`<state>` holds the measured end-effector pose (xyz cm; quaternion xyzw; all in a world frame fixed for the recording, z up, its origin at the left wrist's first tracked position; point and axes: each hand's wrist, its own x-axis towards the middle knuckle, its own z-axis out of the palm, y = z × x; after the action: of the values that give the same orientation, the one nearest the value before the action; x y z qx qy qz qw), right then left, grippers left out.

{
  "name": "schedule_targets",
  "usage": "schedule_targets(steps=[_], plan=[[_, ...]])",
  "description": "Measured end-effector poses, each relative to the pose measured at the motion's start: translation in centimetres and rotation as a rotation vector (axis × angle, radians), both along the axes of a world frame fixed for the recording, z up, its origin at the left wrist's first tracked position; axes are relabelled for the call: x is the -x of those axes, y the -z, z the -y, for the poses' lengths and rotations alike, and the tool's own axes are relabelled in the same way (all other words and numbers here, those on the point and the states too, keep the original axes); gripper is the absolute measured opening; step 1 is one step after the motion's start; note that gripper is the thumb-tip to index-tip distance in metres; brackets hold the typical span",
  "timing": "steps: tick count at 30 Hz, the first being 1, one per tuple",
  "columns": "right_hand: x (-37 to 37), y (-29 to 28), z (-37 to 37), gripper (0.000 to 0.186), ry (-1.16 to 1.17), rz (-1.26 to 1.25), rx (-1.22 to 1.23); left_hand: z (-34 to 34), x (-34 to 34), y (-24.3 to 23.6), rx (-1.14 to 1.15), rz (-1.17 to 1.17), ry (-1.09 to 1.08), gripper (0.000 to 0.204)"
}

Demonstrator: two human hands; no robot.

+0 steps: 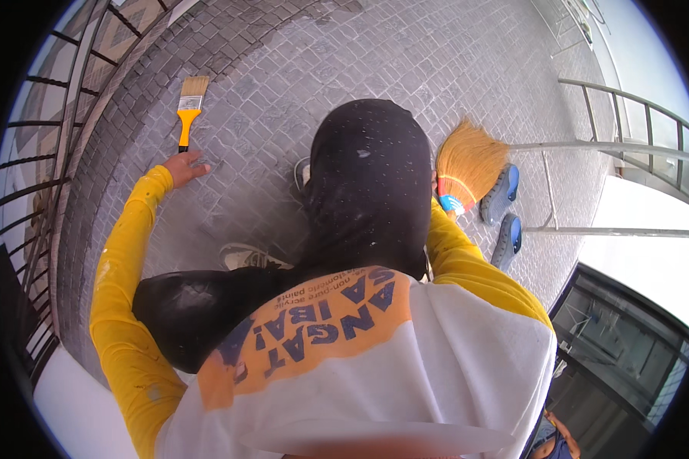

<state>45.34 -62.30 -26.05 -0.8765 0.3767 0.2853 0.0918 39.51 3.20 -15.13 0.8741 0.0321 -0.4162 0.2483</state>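
Grey paving [260, 99] underfoot; left hand [182, 168] spread at paintbrush [189, 115] handle end, right hand [452, 215] grips broom [473, 157] near bristles, likely for control.

Head fisheye: faces steeply down from close above shirt [482, 352], toward hands [180, 169], paving [275, 99] (straight edges bow).

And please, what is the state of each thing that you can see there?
Yellow-handled flat paintbrush: bristles pointing away, black tip at the left hand, grip unclear.
Tan straw broom: bristles fanned, neck gripped by the mostly hidden right hand.
Blue-and-grey clogs: unworn, side by side.
Yellow left sleeve: stained.
Black cloth trousers: flecked white.
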Motion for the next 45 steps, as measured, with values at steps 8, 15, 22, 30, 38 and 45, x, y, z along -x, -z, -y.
schedule_targets(steps=[8,15,22,30,38,45], plan=[[-7.7,6.5,6.8,0.091,-0.511,0.069,-0.055,-1.7,1.0,-0.8,-0.071,0.141,-0.089,0.071],[-9.7,5.2,5.0,0.07,-0.728,0.184,0.046,-5.8,6.9,-0.2,-0.116,0.067,-0.281,0.069],[-8.5,2.4,5.8,0.057,-1.014,0.108,-0.024,-11.7,3.0,6.0,-0.41,0.15,-0.573,0.07],[-11.6,-8.0,-11.1,0.031,0.004,-0.091,-1.36,-10.5,-3.0,15.1,-0.551,0.763,-0.873,0.051],[-20.4,-6.2,-36.9,0.029,0.285,0.171,-1.559,-10.1,-3.0,15.9,-0.685,0.906,-0.857,0.04],[-28.7,-3.0,-50.4,0.036,-0.083,0.53,-0.87,-9.9,-3.4,15.6,-0.71,0.883,-0.844,0.038]])
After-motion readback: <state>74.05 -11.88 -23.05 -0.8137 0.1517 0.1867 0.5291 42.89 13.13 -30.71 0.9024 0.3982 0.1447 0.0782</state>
